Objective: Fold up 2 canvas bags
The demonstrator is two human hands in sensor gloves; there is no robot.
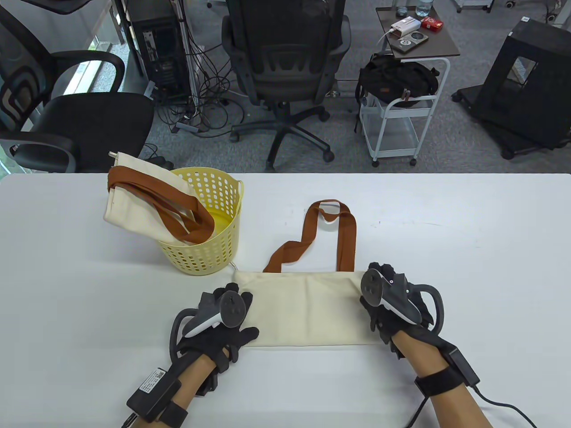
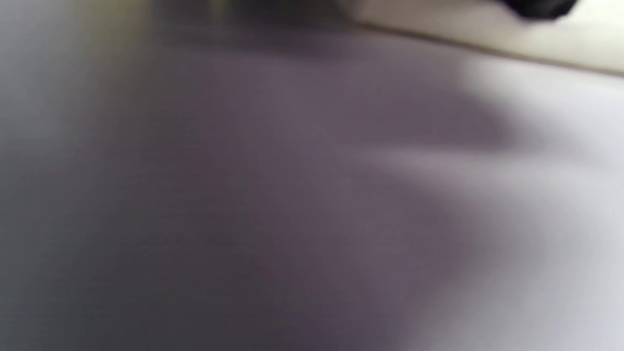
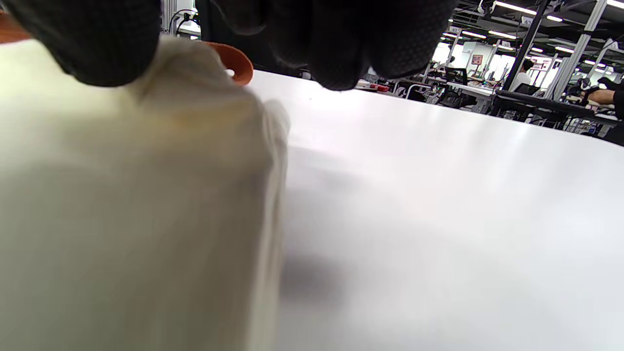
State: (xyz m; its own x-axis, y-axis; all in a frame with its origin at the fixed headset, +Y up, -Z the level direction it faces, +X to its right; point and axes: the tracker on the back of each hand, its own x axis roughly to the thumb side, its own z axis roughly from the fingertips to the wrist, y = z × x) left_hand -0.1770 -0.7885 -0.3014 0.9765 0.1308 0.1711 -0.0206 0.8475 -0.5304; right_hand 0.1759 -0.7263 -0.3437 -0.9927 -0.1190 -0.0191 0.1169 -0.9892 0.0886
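A cream canvas bag point(image 1: 308, 307) lies folded into a flat strip at the table's front middle, its brown straps point(image 1: 345, 236) stretched away from me. My left hand point(image 1: 243, 312) rests with spread fingers on the bag's left end. My right hand point(image 1: 374, 276) grips the bag's right end; in the right wrist view the thumb and fingers point(image 3: 336, 44) pinch the raised cloth point(image 3: 122, 195). A second cream bag point(image 1: 134, 196) with brown straps hangs out of a yellow basket point(image 1: 200, 258). The left wrist view is blurred and shows a bag edge point(image 2: 536, 44).
The yellow perforated basket stands on the white table point(image 1: 446, 249) at the left, just beyond the bag's left corner. Office chairs point(image 1: 285, 67), a small cart point(image 1: 401, 116) and cables stand on the floor beyond the table's far edge.
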